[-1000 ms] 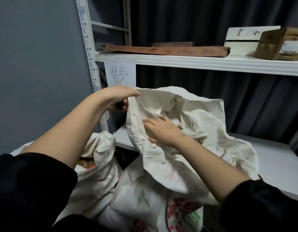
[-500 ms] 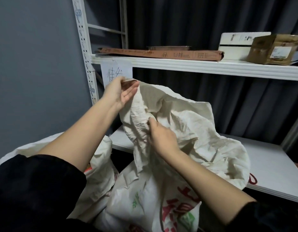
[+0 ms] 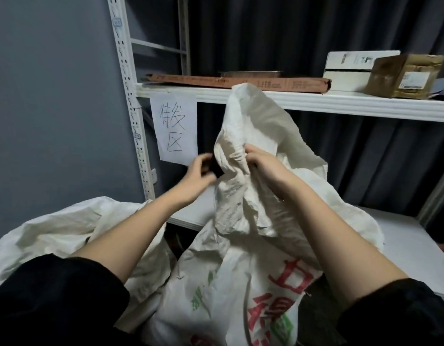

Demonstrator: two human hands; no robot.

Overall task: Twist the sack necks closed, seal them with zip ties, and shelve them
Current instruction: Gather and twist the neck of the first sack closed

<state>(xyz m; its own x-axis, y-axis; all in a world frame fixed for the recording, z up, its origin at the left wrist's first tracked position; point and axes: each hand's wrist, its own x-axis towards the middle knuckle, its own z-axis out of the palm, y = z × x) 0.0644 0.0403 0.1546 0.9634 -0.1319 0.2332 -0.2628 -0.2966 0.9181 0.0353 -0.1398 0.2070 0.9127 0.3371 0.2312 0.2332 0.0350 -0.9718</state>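
Head view: right hand [image 3: 263, 164] pinches the sack [image 3: 243, 196] neck, left hand [image 3: 198, 174] half-curled at nine o'clock, apparently empty. Loose cloth at twelve o'clock could spill free, since only one hand grips it.

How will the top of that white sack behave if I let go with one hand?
The sack's top looks floppy: it is creased and stands only where the right hand bunches it, so it would likely slump. The woven cloth looks smooth, perhaps slippery. The left hand seems barely on it.
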